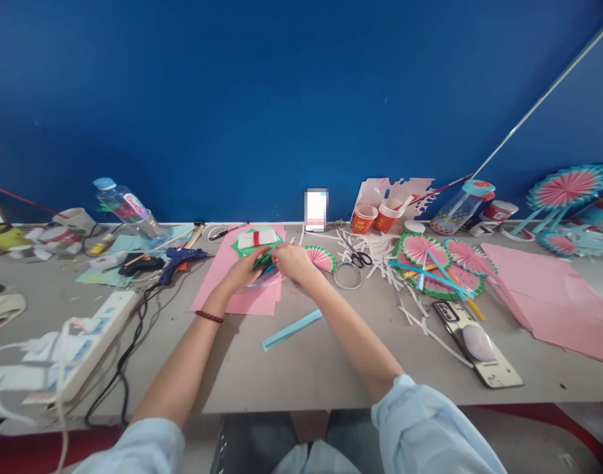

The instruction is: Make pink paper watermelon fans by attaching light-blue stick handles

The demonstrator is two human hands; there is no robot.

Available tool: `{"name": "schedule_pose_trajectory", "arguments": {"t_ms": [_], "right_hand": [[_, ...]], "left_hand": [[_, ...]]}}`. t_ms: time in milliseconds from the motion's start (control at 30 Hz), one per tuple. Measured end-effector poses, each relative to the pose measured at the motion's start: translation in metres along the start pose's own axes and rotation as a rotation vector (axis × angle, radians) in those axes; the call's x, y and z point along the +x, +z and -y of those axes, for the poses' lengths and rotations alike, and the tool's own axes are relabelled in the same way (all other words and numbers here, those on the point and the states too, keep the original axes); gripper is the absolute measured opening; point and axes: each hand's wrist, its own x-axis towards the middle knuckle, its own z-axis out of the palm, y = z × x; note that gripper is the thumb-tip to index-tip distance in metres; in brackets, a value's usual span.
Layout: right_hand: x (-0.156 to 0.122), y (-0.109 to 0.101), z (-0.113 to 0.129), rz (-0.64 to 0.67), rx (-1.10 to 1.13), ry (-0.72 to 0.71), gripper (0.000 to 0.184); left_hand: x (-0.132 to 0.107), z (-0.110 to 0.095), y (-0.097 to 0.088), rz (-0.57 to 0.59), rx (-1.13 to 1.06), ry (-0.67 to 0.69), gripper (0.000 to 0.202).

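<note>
Both of my hands meet over the pink paper sheets, a little left of centre. Green paper with a blue edge below it shows between them. My left hand is closed on this green paper from the left side. My right hand has its fingers bent in a pinch at the paper's right end, and what lies in the fingertips is hidden. Just behind the hands is a white packet with a red band on more green paper. A pink and green pleated paper fan lies beside my right hand.
A light blue paper strip lies in front. Rightward are a tape roll, black scissors, white paper scraps, pleated fans and a phone. Leftward are a blue glue gun and a power strip with cables.
</note>
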Motion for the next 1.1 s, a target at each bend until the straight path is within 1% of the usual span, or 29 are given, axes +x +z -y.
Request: {"name": "schedule_pose_trajectory", "arguments": {"t_ms": [100, 167, 233, 333, 433, 533, 600, 633, 667, 733, 767, 800, 833, 900, 967, 1033, 1100], "right_hand": [[-0.001, 0.001, 0.000, 0.013, 0.013, -0.010, 0.024], [-0.002, 0.000, 0.000, 0.015, 0.032, -0.014, 0.024], [-0.004, -0.002, -0.001, 0.019, 0.076, -0.021, 0.023], [-0.007, -0.007, -0.002, 0.030, 0.135, -0.032, 0.023], [-0.010, -0.016, -0.003, 0.064, 0.166, -0.033, 0.020], [-0.016, -0.030, -0.004, 0.105, 0.212, -0.036, 0.020], [-0.024, -0.044, -0.006, 0.106, 0.258, -0.034, 0.021], [-0.029, -0.052, -0.007, 0.072, 0.315, -0.032, 0.020], [-0.035, -0.060, -0.008, 0.006, 0.375, -0.023, 0.020], [-0.047, -0.079, -0.013, -0.143, 0.542, -0.111, 0.014], [-0.053, -0.088, -0.017, -0.252, 0.627, -0.144, 0.011], [-0.059, -0.097, -0.023, -0.363, 0.691, -0.139, 0.008], [-0.065, -0.104, -0.030, -0.500, 0.752, -0.086, 0.008], [-0.078, -0.116, -0.052, -0.700, 0.851, 0.060, 0.017], [-0.097, -0.120, -0.082, -0.791, 0.892, 0.214, 0.028], [-0.125, -0.116, -0.118, -0.914, 0.884, 0.382, 0.035], [-0.161, -0.103, -0.155, -1.046, 0.830, 0.591, 0.038]], "left_hand": [[-0.002, -0.003, -0.003, 0.098, 0.238, 0.041, 0.040], [-0.003, -0.006, -0.004, 0.112, 0.342, 0.073, 0.037], [-0.003, -0.008, -0.005, 0.113, 0.391, 0.106, 0.038], [-0.003, -0.008, -0.005, 0.100, 0.409, 0.137, 0.039], [-0.003, -0.006, -0.006, 0.077, 0.386, 0.161, 0.036], [-0.005, -0.002, -0.005, 0.031, 0.336, 0.168, 0.035], [-0.006, 0.001, -0.004, 0.014, 0.316, 0.136, 0.035], [-0.007, 0.003, -0.003, 0.005, 0.311, 0.108, 0.035], [-0.007, 0.005, -0.002, 0.000, 0.303, 0.083, 0.035], [-0.007, 0.008, 0.001, -0.066, 0.288, 0.036, 0.036], [-0.007, 0.009, 0.002, -0.086, 0.292, 0.021, 0.037], [-0.007, 0.010, 0.004, -0.100, 0.296, 0.010, 0.037], [-0.006, 0.010, 0.005, -0.097, 0.304, 0.011, 0.036], [-0.005, 0.011, 0.006, -0.073, 0.334, 0.049, 0.035], [-0.005, 0.013, 0.007, -0.060, 0.380, 0.105, 0.038], [-0.005, 0.015, 0.008, -0.070, 0.420, 0.129, 0.041], [-0.006, 0.016, 0.008, -0.076, 0.429, 0.120, 0.041]]}}
